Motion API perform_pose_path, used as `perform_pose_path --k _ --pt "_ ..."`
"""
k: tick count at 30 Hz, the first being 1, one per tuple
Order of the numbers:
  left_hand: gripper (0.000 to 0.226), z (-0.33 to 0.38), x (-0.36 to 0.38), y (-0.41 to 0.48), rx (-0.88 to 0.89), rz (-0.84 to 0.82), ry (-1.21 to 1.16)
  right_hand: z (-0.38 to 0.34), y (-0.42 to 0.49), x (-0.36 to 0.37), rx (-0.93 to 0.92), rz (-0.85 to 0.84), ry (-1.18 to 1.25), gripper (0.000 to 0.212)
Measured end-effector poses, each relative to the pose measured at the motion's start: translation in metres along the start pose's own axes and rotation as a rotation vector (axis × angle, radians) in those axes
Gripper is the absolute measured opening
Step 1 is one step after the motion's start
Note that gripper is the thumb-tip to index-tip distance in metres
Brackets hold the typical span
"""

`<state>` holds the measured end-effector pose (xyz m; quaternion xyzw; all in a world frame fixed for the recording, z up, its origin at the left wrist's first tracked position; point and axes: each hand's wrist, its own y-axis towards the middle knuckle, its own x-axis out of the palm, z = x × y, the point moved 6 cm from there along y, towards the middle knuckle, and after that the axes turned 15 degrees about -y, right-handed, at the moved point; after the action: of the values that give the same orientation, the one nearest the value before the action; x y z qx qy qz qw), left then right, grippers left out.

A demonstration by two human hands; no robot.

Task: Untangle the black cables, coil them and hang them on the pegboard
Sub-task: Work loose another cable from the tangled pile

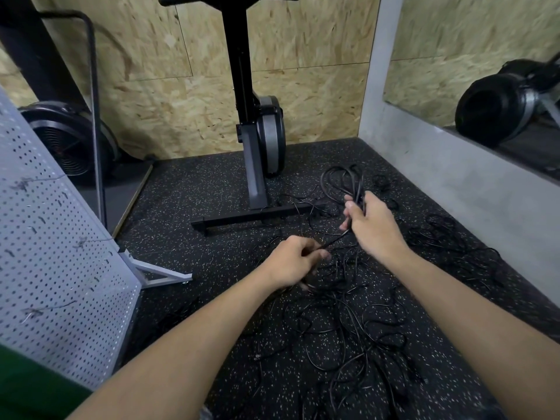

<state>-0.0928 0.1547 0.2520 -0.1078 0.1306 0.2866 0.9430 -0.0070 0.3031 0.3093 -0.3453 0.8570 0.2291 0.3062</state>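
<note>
Both hands work above the speckled black rubber floor [212,183], forearms bare and extended forward; the right hand [374,227] is closed around a bundle of black cable loops [344,180], which rise out of the fist in several arcs; the left hand [292,260] sits lower and nearer the person, its fingers curled shut around a single black cable strand [335,241]; that strand runs taut and diagonal from the left fist up to the underside of the right fist.

Below and around the hands, a tangle of loose black cables [348,338] lies spread over the floor; the tangle extends from beneath the left hand toward the lower right edge of the view; further loose strands lie to the right, near the grey concrete ledge [454,177], and some cross the black base bar [257,215] of the exercise machine [260,128].

At the left stands a white pegboard [54,268], tilted in the view, resting on a white metal foot [157,272]; several small hooks and short wire pieces project from its holes; whether any coil hangs on it cannot be determined. The exercise machine stands upright against an oriented strand board wall [318,71]; a mirror [472,56] is mounted above the ledge; a green sleeve [27,386] occupies the lower left corner.
</note>
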Motion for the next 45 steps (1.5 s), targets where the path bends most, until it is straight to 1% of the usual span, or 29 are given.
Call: perform_pose_path --k 2,4,6,8,9,10,12,13,14,15,16,17,19,21,23,25,26,28,30,35,40,41,42,44,45 --pt "0.023 -0.005 0.0 -0.005 -0.144 -0.028 -0.286 0.01 0.003 -0.009 0.029 0.039 -0.053 0.013" --pt "0.024 -0.002 -0.004 -0.006 -0.201 0.018 -0.488 0.019 0.005 -0.013 0.051 0.042 -0.112 0.014" --pt "0.022 0.0 -0.005 -0.004 -0.237 0.058 -0.642 0.021 0.006 -0.013 0.062 0.034 -0.113 0.015" --pt "0.021 -0.001 -0.006 -0.004 -0.283 0.08 -0.707 0.019 0.007 -0.013 0.064 0.037 -0.065 0.014" --pt "0.023 -0.004 -0.008 -0.005 -0.282 0.071 -0.646 0.018 0.008 -0.013 0.077 0.044 -0.004 0.013" --pt "0.024 -0.006 -0.012 -0.004 -0.252 0.052 -0.492 0.018 0.009 -0.012 0.103 0.046 0.079 0.011" --pt "0.025 -0.004 -0.02 -0.005 -0.131 0.022 0.003 0.02 0.01 -0.008 0.162 0.03 0.222 0.01" --pt "0.024 -0.001 -0.022 -0.005 -0.063 0.009 0.225 0.021 0.01 -0.006 0.179 0.016 0.256 0.01" --pt "0.023 0.002 -0.02 -0.004 -0.001 -0.01 0.369 0.021 0.011 -0.005 0.192 0.002 0.271 0.01" --pt "0.024 0.006 -0.017 -0.004 0.048 -0.033 0.455 0.02 0.01 -0.004 0.197 -0.012 0.277 0.011" --pt "0.026 0.01 -0.013 -0.004 0.092 -0.053 0.546 0.02 0.009 -0.005 0.186 -0.028 0.24 0.012" --pt "0.029 0.014 -0.009 -0.006 0.141 -0.066 0.647 0.017 0.007 -0.006 0.153 -0.049 0.137 0.013" --pt "0.029 0.027 -0.008 -0.008 0.272 -0.046 0.798 0.012 0.003 -0.007 0.064 -0.118 -0.148 0.012" --pt "0.024 0.039 -0.01 -0.012 0.416 0.005 0.825 0.013 0.001 -0.001 0.001 -0.209 -0.311 0.011" --pt "0.018 0.047 -0.012 -0.015 0.568 0.086 0.78 0.015 -0.002 0.005 -0.035 -0.294 -0.392 0.011" --pt "0.02 0.049 -0.019 -0.016 0.645 0.181 0.722 0.014 -0.005 0.01 -0.054 -0.378 -0.443 0.016" --pt "0.026 0.049 -0.023 -0.016 0.653 0.225 0.684 0.013 -0.008 0.012 -0.052 -0.429 -0.455 0.019" --pt "0.036 0.051 -0.029 -0.016 0.631 0.293 0.594 0.01 -0.017 0.019 -0.04 -0.541 -0.46 0.032" --pt "0.039 0.049 -0.034 -0.015 0.587 0.329 0.523 0.008 -0.024 0.025 -0.051 -0.61 -0.488 0.046" --pt "0.038 0.041 -0.043 -0.016 0.519 0.369 0.436 -0.003 -0.032 0.032 -0.115 -0.674 -0.516 0.052" --pt "0.034 0.032 -0.05 -0.016 0.447 0.402 0.368 -0.009 -0.039 0.038 -0.201 -0.709 -0.528 0.069" --pt "0.033 0.031 -0.051 -0.016 0.437 0.411 0.357 -0.012 -0.041 0.038 -0.233 -0.714 -0.551 0.07" --pt "0.033 0.03 -0.051 -0.016 0.426 0.418 0.351 -0.014 -0.043 0.039 -0.276 -0.713 -0.582 0.066" --pt "0.034 0.029 -0.05 -0.017 0.407 0.424 0.348 -0.016 -0.045 0.041 -0.351 -0.69 -0.653 0.05" --pt "0.034 0.029 -0.05 -0.017 0.4 0.425 0.348 -0.014 -0.043 0.042 -0.361 -0.664 -0.667 0.042"
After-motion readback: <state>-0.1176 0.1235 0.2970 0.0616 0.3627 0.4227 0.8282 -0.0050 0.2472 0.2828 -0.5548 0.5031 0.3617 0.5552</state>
